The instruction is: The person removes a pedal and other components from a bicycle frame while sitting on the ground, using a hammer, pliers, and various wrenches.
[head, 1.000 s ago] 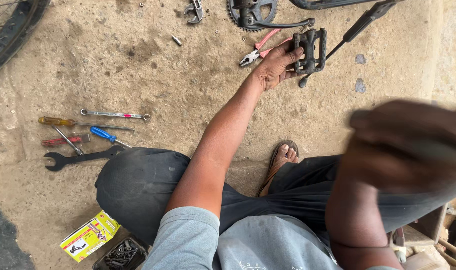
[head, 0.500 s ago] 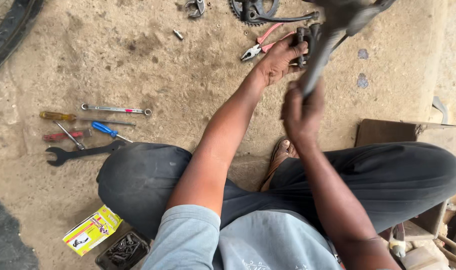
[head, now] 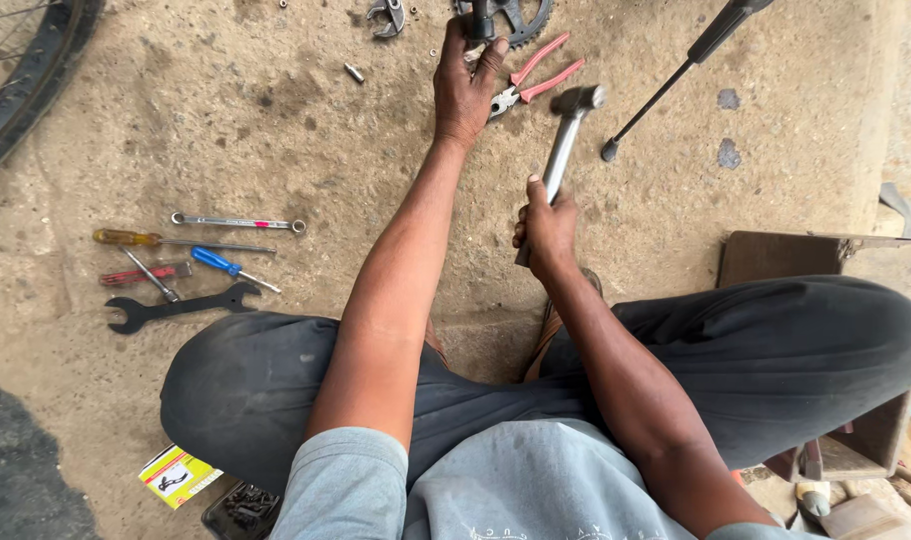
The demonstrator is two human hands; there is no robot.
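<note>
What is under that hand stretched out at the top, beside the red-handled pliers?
The left hand presses on a dark metal bicycle part beside a toothed chainring. The palm covers the rest.

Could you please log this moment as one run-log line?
left hand: gripping dark part by chainring | right hand: holding hammer, head raised | pliers: on ground between

Tools spread on the floor around the seated person's knees

Pliers lie just right of the left hand; the hammer stands right of the pliers, a rod farther right. Wrenches and screwdrivers lie well left; a small box sits nearer, below them.
</note>
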